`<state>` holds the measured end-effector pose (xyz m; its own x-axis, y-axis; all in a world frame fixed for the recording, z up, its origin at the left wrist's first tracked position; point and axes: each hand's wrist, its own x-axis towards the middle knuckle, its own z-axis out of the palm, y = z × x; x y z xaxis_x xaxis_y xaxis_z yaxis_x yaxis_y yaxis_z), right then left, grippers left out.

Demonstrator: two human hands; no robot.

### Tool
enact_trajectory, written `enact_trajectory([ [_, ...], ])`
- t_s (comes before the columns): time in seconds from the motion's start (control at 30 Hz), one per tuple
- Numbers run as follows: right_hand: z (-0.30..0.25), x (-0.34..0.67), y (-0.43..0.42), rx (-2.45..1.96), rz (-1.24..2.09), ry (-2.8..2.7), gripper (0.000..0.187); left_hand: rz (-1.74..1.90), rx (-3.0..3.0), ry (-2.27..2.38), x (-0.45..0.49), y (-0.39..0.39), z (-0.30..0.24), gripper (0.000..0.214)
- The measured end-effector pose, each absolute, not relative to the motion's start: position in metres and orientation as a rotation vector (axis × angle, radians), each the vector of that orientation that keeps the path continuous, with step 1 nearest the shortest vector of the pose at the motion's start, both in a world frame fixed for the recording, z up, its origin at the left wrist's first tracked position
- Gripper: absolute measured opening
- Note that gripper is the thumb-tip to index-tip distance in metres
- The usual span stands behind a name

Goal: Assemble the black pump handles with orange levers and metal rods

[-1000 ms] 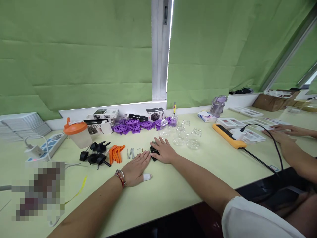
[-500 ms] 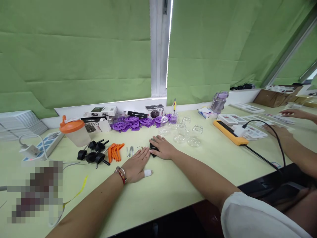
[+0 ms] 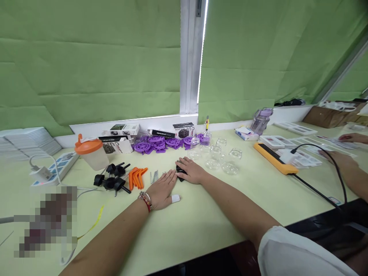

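Note:
My left hand (image 3: 161,189) lies flat on the table, palm down, with fingers stretched and the thumb, wrapped in white tape, out to the side. Its fingertips reach toward a small black piece (image 3: 181,175) with a ridged upper edge. Over that piece rests my right hand (image 3: 194,171), fingers extended and covering part of it; what kind of part it is cannot be made out. Several metal screws (image 3: 154,177) lie just past my left hand. Left of them are orange angled pieces (image 3: 137,178) and black cup-shaped parts with stems (image 3: 112,180).
Clear glass-like cups (image 3: 230,167) stand beyond my right hand. Purple wheel-shaped parts (image 3: 156,143) and cup holder boxes (image 3: 116,145) line the wall. An orange-lidded cup (image 3: 93,157) and power strip (image 3: 59,168) are left; an orange-black power strip (image 3: 276,159) and co-worker's hands (image 3: 340,159) are right.
The view has shifted slightly, so everything sits a little further right in the picture. My left hand now covers the tiny bits near the screws; both hands otherwise keep their pose.

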<state>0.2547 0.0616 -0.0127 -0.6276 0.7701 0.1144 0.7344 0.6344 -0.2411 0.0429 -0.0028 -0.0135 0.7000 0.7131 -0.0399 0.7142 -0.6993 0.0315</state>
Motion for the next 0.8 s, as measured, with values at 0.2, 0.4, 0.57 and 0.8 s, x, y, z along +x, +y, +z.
enact_trajectory([
  [0.2, -0.012, 0.253, 0.068, -1.253, 0.259, -2.668, 0.075, -0.072, 2.783, 1.232, 0.045, 0.003, -0.007, 0.087],
  [0.4, -0.014, 0.252, 0.073, -1.243, 0.254, -2.663, 0.076, -0.072, 2.786, 1.219, 0.044, 0.014, -0.005, 0.089],
  [0.57, -0.015, 0.252, 0.076, -1.235, 0.257, -2.664, 0.075, -0.071, 2.795, 1.202, 0.043, 0.019, -0.006, 0.089],
  [0.8, -0.017, 0.254, 0.074, -1.222, 0.261, -2.608, 0.077, -0.059, 2.811, 1.224, 0.044, 0.015, -0.005, 0.09],
])
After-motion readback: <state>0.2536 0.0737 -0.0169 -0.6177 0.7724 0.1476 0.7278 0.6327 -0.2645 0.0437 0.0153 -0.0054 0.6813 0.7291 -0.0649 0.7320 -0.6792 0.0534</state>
